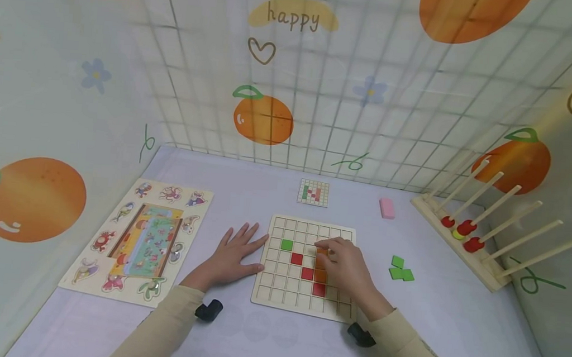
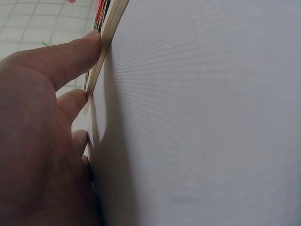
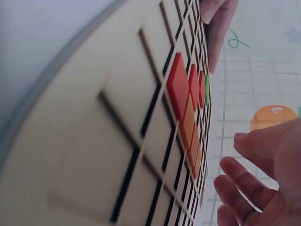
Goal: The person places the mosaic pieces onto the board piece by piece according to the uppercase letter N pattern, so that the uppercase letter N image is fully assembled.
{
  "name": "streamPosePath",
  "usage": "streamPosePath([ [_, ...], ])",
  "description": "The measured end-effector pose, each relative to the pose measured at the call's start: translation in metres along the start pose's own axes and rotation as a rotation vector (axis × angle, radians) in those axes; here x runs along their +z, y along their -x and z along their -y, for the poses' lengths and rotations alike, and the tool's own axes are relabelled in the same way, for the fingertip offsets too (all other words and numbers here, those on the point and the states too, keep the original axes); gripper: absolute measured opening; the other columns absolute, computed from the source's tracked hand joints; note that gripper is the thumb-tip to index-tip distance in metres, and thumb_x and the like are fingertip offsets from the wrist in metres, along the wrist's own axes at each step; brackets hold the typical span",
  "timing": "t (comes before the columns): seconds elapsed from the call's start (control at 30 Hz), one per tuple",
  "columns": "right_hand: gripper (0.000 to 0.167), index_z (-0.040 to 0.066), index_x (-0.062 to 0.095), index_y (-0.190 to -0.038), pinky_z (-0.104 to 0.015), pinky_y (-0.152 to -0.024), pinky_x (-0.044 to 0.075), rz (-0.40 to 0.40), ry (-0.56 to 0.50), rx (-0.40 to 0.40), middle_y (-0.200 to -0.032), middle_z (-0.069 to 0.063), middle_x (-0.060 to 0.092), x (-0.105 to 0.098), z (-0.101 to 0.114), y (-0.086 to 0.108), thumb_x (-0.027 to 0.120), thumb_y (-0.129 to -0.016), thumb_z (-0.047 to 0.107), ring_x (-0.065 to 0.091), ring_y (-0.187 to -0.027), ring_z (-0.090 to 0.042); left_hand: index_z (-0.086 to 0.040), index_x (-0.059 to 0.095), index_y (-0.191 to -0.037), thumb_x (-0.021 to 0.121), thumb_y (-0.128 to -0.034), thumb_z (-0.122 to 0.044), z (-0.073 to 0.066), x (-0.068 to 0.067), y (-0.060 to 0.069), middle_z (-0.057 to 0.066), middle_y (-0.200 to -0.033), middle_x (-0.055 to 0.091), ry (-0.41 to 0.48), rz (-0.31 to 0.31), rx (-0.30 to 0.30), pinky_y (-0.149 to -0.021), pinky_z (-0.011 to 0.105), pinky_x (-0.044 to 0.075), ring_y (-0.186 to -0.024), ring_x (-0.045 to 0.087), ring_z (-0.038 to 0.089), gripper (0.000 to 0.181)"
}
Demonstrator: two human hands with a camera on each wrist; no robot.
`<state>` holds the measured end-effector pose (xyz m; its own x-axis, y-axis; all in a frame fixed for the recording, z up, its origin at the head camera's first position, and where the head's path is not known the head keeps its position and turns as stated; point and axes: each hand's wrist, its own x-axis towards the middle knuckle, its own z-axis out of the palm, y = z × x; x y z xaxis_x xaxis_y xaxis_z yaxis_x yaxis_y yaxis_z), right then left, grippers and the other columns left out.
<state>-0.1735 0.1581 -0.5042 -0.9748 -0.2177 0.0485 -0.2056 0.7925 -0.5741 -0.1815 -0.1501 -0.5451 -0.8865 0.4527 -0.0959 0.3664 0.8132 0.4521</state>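
A wooden grid board (image 1: 269, 295) holds one green tile (image 1: 287, 245), red tiles (image 1: 307, 273) in a diagonal and orange tiles (image 1: 320, 264) in a column. My left hand (image 1: 231, 258) lies flat with spread fingers, thumb and index finger at the board's left edge; in the left wrist view, fingertips of this hand (image 2: 37, 113) touch the board's side (image 2: 112, 33). My right hand (image 1: 351, 270) hovers over the right half, partly hiding the orange column. In the right wrist view, this hand (image 3: 265, 174) has loosely bent fingers, thumb apart, nothing visible between them.
Loose green tiles (image 1: 396, 273) lie right of the board. Behind it are a small patterned card (image 1: 322, 203) and a pink block (image 1: 387, 208). A sea-animal puzzle (image 1: 93, 253) lies at left. At right stands a wooden peg rack (image 1: 454, 242) with red and yellow-green pieces.
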Motion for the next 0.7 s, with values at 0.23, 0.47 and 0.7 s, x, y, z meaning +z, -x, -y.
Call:
streamPosePath([
  [0.23, 0.024, 0.017, 0.075, -0.121, -0.041, -0.087, 0.058, -0.004, 0.009, 0.038, -0.121, -0.003, 0.067, -0.011, -0.015, 0.012, 0.07, -0.097, 0.021, 0.062, -0.103, -0.022, -0.026, 0.033, -0.161, 0.059, -0.0963, -0.059, 0.001, 0.0, 0.0, 0.006, -0.171, 0.012, -0.005, -0.002, 0.009, -0.125, 0.056, -0.005, -0.157, 0.001, 0.03, 0.077],
  [0.47, 0.026, 0.015, 0.074, -0.122, -0.041, -0.082, 0.056, -0.024, 0.005, 0.067, -0.12, -0.004, 0.067, -0.024, -0.035, 0.026, 0.069, -0.097, 0.018, 0.062, -0.102, -0.022, -0.027, 0.033, -0.161, 0.059, -0.0963, -0.059, 0.002, 0.001, -0.001, 0.005, -0.171, 0.012, -0.007, -0.006, 0.02, -0.125, 0.056, -0.005, -0.157, 0.001, 0.029, 0.077],
  [0.7, 0.026, 0.013, 0.072, -0.123, -0.042, -0.082, 0.058, -0.045, 0.023, 0.107, -0.121, -0.007, 0.067, -0.036, -0.053, 0.04, 0.068, -0.098, 0.016, 0.063, -0.103, -0.024, -0.026, 0.034, -0.161, 0.059, -0.0962, -0.059, 0.002, 0.001, -0.001, 0.006, -0.17, 0.013, -0.008, -0.01, 0.017, -0.125, 0.057, -0.004, -0.157, 0.002, 0.03, 0.077],
])
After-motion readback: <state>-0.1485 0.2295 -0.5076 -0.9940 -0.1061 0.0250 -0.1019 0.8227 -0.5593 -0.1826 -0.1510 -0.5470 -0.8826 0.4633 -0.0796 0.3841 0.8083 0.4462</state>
